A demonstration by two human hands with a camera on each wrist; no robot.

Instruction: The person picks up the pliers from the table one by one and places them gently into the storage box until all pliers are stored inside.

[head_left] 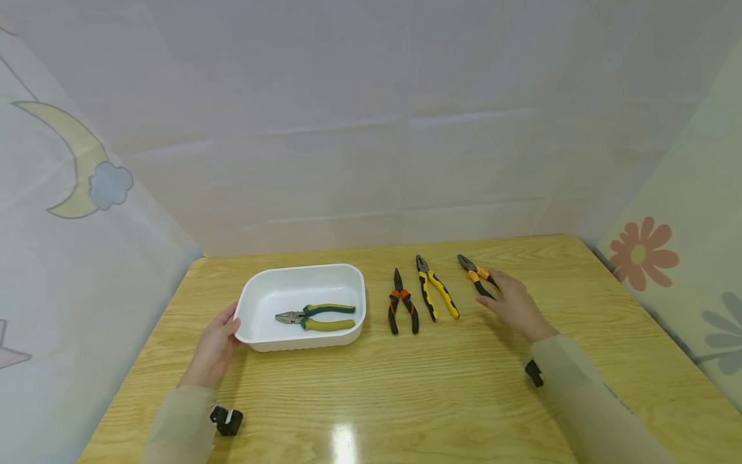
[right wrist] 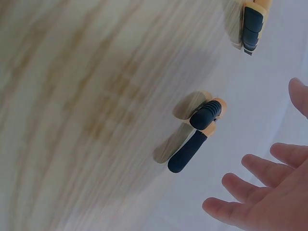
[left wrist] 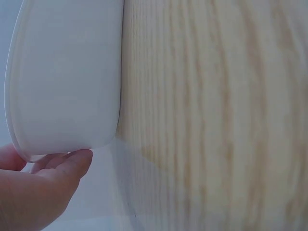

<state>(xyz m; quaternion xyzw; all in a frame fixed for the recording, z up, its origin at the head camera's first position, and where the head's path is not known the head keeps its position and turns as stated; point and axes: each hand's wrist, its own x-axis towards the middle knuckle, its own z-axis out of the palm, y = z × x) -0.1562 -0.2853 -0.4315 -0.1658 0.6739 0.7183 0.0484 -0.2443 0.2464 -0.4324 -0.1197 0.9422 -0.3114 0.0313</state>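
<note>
On the left, a white plastic tray (head_left: 307, 345) holds combination pliers (head_left: 329, 325) with green and yellow handles. My left hand (head_left: 216, 345) grips the tray's left end, thumb at the rim and fingers against the outer wall (left wrist: 62, 96). Far right, orange-and-black-handled pliers (head_left: 474, 276) lie with their head pointing away. Over their handles hovers my right hand (head_left: 513, 303); its fingers (right wrist: 255, 171) are spread and apart from the black grips (right wrist: 206, 115) in the right wrist view. My right palm holds nothing.
Between tray and right hand lie long-nose pliers (head_left: 397, 296) with red-and-black handles and larger pliers (head_left: 433, 283) with yellow-and-black handles. All are on a wood-grain table (head_left: 394, 393). A pale sheet (head_left: 371, 161) rises behind its back edge; patterned sheets flank the sides.
</note>
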